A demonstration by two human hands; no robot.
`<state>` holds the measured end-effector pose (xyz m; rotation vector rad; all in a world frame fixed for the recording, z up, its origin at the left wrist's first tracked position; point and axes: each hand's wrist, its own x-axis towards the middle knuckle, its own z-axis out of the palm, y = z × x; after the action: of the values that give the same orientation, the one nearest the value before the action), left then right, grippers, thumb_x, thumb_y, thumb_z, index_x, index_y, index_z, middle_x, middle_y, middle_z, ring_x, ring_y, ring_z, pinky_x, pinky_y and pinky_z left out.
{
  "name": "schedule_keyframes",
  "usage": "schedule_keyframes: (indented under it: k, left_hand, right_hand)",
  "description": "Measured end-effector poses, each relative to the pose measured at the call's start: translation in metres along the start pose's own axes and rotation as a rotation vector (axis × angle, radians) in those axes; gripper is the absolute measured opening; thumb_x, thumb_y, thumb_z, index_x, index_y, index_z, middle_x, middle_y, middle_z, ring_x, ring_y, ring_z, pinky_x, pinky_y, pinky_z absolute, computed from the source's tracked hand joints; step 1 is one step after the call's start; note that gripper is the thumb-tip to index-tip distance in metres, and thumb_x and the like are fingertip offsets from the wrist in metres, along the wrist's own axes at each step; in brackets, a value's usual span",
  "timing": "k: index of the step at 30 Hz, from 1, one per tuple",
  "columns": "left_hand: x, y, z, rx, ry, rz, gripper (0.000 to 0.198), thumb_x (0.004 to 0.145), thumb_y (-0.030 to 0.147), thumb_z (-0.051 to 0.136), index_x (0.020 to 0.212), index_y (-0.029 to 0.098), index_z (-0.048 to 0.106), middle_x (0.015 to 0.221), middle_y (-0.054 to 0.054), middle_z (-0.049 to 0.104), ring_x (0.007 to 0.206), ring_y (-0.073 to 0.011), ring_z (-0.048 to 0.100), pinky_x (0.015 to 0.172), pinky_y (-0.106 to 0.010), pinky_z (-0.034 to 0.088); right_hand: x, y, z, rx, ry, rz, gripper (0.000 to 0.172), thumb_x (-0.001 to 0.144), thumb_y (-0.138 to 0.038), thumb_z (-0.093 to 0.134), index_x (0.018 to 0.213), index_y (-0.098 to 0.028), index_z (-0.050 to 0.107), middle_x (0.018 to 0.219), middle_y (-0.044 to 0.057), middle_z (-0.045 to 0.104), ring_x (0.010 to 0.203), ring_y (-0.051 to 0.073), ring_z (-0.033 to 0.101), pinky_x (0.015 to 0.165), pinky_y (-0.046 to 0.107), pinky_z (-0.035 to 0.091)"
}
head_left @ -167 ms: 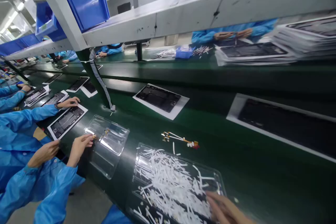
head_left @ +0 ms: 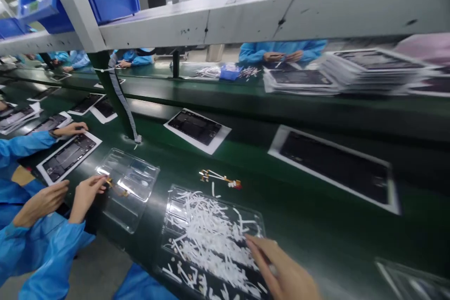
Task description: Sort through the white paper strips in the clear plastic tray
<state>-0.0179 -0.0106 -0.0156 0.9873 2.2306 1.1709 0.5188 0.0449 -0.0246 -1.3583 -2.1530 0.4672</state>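
The one hand of the wearer in view (head_left: 284,272), low at the near right edge, lies fingers outstretched on the right end of a clear tray (head_left: 176,197) heaped with white paper strips (head_left: 211,229); its grip is loose and flat, and whether a strip is pinched I cannot tell. Which hand it is, I cannot tell. The step seems to be sorting through the strips. Next calls for a fine pinch on a single strip. Just beyond on the green tabletop (head_left: 316,225) lies a small flex cable (head_left: 220,178). At left, a co-worker's hand (head_left: 86,192) touches another clear tray (head_left: 130,183).
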Motion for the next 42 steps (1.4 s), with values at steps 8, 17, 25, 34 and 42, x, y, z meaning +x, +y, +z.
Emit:
schedule_keyframes:
  k: [8,17,25,34,42]
  left_hand:
    - [-0.024,-0.012,0.008,0.176,0.196,0.250,0.043,0.085,0.048,0.059,0.108,0.015,0.074,0.128,-0.016,0.067,0.123,-0.0392,0.059,0.113,-0.055,0.040]
    - [-0.139,0.029,0.100,0.004,-0.224,0.662,0.021,0.101,0.021,0.054,0.112,0.023,0.072,0.106,-0.006,0.074,0.100,-0.0209,0.070,0.092,-0.031,0.055]
    - [-0.177,0.046,0.149,-0.159,-0.407,0.838,0.025,0.099,0.010,0.056,0.117,0.021,0.068,0.099,-0.007,0.075,0.088,-0.0205,0.070,0.084,-0.033,0.057]
    - [-0.177,0.042,0.150,-0.166,-0.281,0.792,0.023,0.098,0.010,0.057,0.114,0.021,0.069,0.091,-0.005,0.076,0.079,-0.0193,0.072,0.078,-0.031,0.058]
    - [-0.173,0.053,0.151,-0.164,-0.237,0.773,0.019,0.098,0.016,0.056,0.109,0.022,0.071,0.080,-0.005,0.075,0.070,-0.0184,0.073,0.070,-0.026,0.060]
  right_hand:
    - [0.022,-0.036,-0.008,-0.052,-0.108,-0.001,0.038,0.103,-0.038,0.039,0.108,-0.020,0.072,0.118,0.014,0.077,0.104,0.028,0.076,0.091,0.039,0.061]
    - [0.078,-0.048,-0.006,0.076,-0.356,0.048,0.024,0.094,-0.037,0.056,0.078,-0.022,0.065,0.065,0.001,0.065,0.059,0.018,0.061,0.056,0.026,0.049]
    - [0.052,-0.048,-0.015,0.048,-0.434,-0.028,0.034,0.103,-0.040,0.047,0.094,-0.023,0.074,0.096,0.006,0.074,0.083,0.018,0.071,0.075,0.026,0.055]
    - [0.126,-0.008,0.026,-0.267,-0.256,-0.059,0.032,0.106,-0.032,0.041,0.104,-0.021,0.070,0.104,0.012,0.068,0.091,0.026,0.065,0.075,0.034,0.048]
    - [0.154,0.008,0.036,-0.250,-0.252,-0.099,0.022,0.097,-0.020,0.048,0.081,-0.020,0.063,0.092,0.012,0.067,0.091,0.027,0.059,0.083,0.039,0.045]
